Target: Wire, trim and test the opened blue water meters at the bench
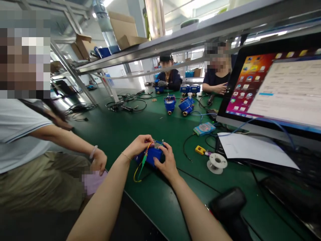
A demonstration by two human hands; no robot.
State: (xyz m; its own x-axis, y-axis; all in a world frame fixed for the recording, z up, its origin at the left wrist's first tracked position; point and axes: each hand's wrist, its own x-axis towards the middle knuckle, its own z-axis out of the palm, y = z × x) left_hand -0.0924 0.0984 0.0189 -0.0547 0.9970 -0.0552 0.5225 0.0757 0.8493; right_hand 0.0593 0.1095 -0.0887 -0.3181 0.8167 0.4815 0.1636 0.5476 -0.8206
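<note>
A blue water meter rests on the green table in front of me, partly covered by my fingers. At its top left, my left hand is closed in a pinch on a thin yellow-orange wire. A green clip hangs with the wire against the meter's near side, and a yellow-green loop trails to the table. My right hand grips the meter's right side, thumb on the near face and fingers over the top. What lies under the left fingertips is hidden.
Right of the meter are a wire spool, a yellow connector, a light-blue box, a black scanner and a monitor. More blue meters stand farther back. A person sits at left; two others sit opposite.
</note>
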